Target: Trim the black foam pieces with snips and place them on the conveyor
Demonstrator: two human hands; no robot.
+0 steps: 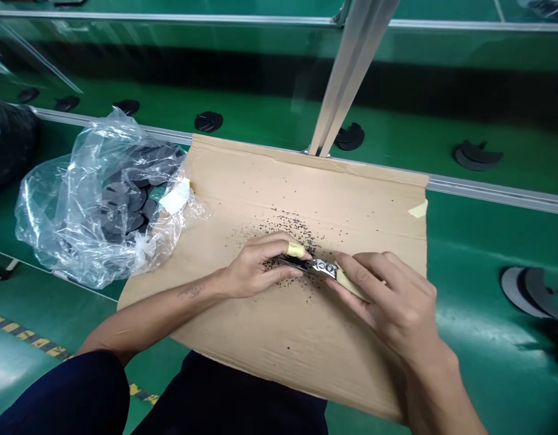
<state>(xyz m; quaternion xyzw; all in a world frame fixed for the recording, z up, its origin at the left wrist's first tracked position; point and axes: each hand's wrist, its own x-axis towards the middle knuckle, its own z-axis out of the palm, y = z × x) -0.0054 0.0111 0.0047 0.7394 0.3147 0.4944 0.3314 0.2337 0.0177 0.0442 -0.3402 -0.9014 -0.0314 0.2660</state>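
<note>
Between finger and thumb, my left hand [256, 266] pinches a thin black part [291, 261], which the fingers partly hide. A strip of yellow tape wraps one of its fingertips. My right hand [392, 296] is closed round pale-handled nippers [325, 267], whose metal head points left and meets the part's edge. Whether the jaws are apart I cannot tell. Under both hands lies a brown cardboard sheet [243, 329], strewn with small black scraps [301, 229].
A clear plastic bag [80, 187] of dark rounded parts lies at the left. Behind the cardboard, several black curved parts [209, 121] sit along the green surface beyond a metal rail [500, 192]. A metal post [351, 72] rises there. More curved parts [532, 291] are at the right.
</note>
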